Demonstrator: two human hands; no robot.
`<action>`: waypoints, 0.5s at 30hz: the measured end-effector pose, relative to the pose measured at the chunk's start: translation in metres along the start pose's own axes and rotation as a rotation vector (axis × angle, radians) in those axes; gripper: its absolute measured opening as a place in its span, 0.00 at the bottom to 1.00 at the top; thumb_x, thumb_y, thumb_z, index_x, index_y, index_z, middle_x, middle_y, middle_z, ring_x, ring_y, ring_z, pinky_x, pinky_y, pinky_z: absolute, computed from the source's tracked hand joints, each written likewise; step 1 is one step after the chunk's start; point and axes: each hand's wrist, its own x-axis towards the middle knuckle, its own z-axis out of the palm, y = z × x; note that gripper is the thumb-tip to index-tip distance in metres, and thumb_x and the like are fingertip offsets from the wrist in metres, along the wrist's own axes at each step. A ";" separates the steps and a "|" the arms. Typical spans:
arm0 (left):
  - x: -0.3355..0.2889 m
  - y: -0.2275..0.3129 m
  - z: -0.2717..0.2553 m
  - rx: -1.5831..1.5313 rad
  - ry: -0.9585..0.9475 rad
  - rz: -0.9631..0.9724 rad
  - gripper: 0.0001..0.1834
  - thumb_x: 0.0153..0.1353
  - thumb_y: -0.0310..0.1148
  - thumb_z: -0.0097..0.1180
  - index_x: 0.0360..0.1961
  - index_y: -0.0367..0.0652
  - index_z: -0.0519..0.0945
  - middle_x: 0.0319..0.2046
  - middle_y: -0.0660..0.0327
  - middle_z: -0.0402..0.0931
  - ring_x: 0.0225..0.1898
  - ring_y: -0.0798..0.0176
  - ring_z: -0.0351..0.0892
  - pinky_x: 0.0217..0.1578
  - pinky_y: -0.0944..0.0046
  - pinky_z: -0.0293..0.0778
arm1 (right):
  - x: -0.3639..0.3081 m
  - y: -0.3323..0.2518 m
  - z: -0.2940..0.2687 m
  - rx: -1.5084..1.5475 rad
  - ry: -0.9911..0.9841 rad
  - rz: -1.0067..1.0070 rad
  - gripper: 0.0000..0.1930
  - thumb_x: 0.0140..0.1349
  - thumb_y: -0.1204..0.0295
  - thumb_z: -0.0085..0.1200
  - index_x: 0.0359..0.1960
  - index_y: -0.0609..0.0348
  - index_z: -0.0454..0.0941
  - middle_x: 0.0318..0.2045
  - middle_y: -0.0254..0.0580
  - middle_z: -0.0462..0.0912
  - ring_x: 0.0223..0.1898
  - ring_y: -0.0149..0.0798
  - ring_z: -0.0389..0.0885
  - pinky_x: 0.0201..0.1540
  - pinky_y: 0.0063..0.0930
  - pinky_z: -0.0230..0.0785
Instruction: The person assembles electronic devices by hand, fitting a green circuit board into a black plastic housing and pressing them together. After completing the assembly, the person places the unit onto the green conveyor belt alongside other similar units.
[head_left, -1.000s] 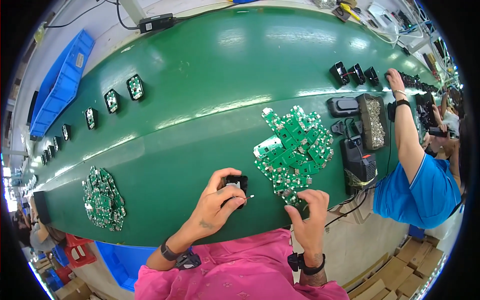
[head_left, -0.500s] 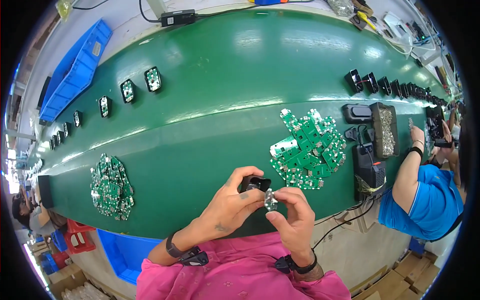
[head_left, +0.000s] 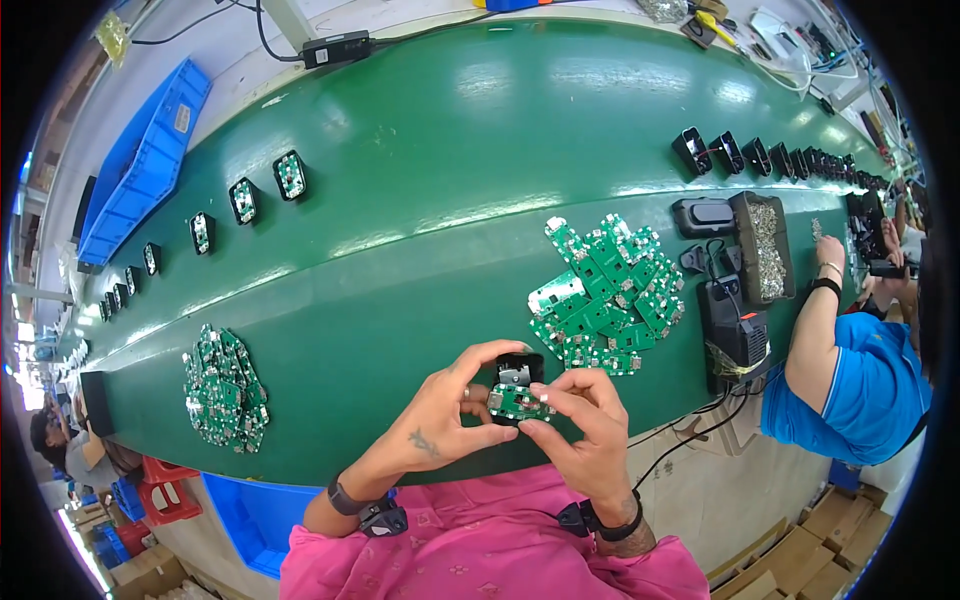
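Note:
Near the front edge of the green bench, my left hand (head_left: 450, 405) is closed around a small black plastic housing (head_left: 512, 362). A green circuit board (head_left: 517, 402) lies across the housing's near part, its component side up. My right hand (head_left: 580, 425) pinches the board's right end between thumb and fingers. Beyond the board, a silvery part shows inside the housing. A heap of green circuit boards (head_left: 610, 290) lies just beyond my right hand. Farther left is a second pile of boards (head_left: 226, 390).
Black housings with boards in them (head_left: 243, 201) form a row at left; open black housings (head_left: 728, 153) line the far right. A tray of small metal parts (head_left: 765, 250) stands beside a black device (head_left: 735, 325). A co-worker in blue (head_left: 835, 385) reaches over the bench at right.
The board has turned from edge-on to face up and now lies over the housing. The housing's opening has tipped up toward me, and my right hand has followed the board.

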 end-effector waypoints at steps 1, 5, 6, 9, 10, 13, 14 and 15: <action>-0.002 -0.001 0.002 -0.136 0.007 -0.027 0.42 0.53 0.17 0.65 0.69 0.42 0.61 0.60 0.54 0.65 0.46 0.63 0.81 0.42 0.66 0.82 | 0.002 -0.002 -0.001 -0.021 -0.031 -0.005 0.19 0.49 0.82 0.69 0.46 0.62 0.83 0.41 0.40 0.74 0.39 0.34 0.78 0.41 0.24 0.73; -0.002 0.001 0.007 -0.332 0.011 -0.002 0.34 0.60 0.16 0.57 0.67 0.43 0.64 0.52 0.58 0.72 0.42 0.66 0.82 0.37 0.69 0.82 | 0.005 0.000 -0.001 -0.042 -0.056 0.003 0.19 0.49 0.81 0.69 0.45 0.60 0.85 0.42 0.39 0.73 0.40 0.34 0.78 0.39 0.24 0.72; -0.002 -0.001 0.007 -0.333 0.009 -0.002 0.34 0.60 0.16 0.57 0.67 0.43 0.64 0.52 0.58 0.72 0.42 0.66 0.82 0.37 0.69 0.82 | 0.006 -0.001 -0.001 -0.043 -0.055 0.003 0.19 0.49 0.81 0.69 0.45 0.60 0.85 0.42 0.39 0.73 0.40 0.34 0.78 0.39 0.24 0.72; -0.001 -0.003 0.009 -0.344 0.046 -0.105 0.31 0.63 0.16 0.52 0.68 0.44 0.64 0.51 0.58 0.74 0.42 0.66 0.82 0.37 0.69 0.82 | 0.006 -0.004 0.000 -0.199 0.039 -0.077 0.17 0.52 0.82 0.67 0.45 0.60 0.85 0.39 0.40 0.76 0.37 0.33 0.78 0.36 0.23 0.71; -0.001 -0.003 0.011 -0.321 0.049 -0.108 0.31 0.63 0.17 0.51 0.68 0.44 0.65 0.52 0.58 0.74 0.43 0.66 0.82 0.38 0.69 0.82 | 0.005 -0.004 0.001 -0.129 0.069 -0.048 0.15 0.54 0.82 0.65 0.45 0.62 0.85 0.35 0.40 0.78 0.34 0.32 0.78 0.33 0.22 0.70; 0.001 -0.007 0.014 -0.253 0.054 -0.093 0.30 0.64 0.17 0.50 0.67 0.43 0.65 0.53 0.57 0.74 0.43 0.67 0.82 0.38 0.69 0.82 | 0.004 -0.007 0.003 -0.012 0.073 0.051 0.11 0.60 0.84 0.59 0.45 0.66 0.84 0.26 0.41 0.80 0.23 0.28 0.77 0.24 0.19 0.67; 0.001 -0.008 0.015 -0.208 0.063 -0.071 0.30 0.64 0.17 0.50 0.67 0.43 0.65 0.53 0.56 0.74 0.43 0.67 0.82 0.38 0.69 0.82 | 0.003 -0.008 0.005 0.101 0.066 0.138 0.10 0.62 0.83 0.58 0.44 0.66 0.84 0.26 0.40 0.80 0.22 0.27 0.77 0.23 0.19 0.67; 0.001 -0.009 0.016 -0.209 0.060 -0.073 0.30 0.64 0.17 0.50 0.67 0.43 0.65 0.53 0.56 0.74 0.43 0.67 0.82 0.38 0.69 0.82 | 0.003 -0.008 0.006 0.216 0.056 0.223 0.09 0.63 0.83 0.57 0.44 0.67 0.84 0.26 0.39 0.80 0.20 0.26 0.77 0.21 0.18 0.67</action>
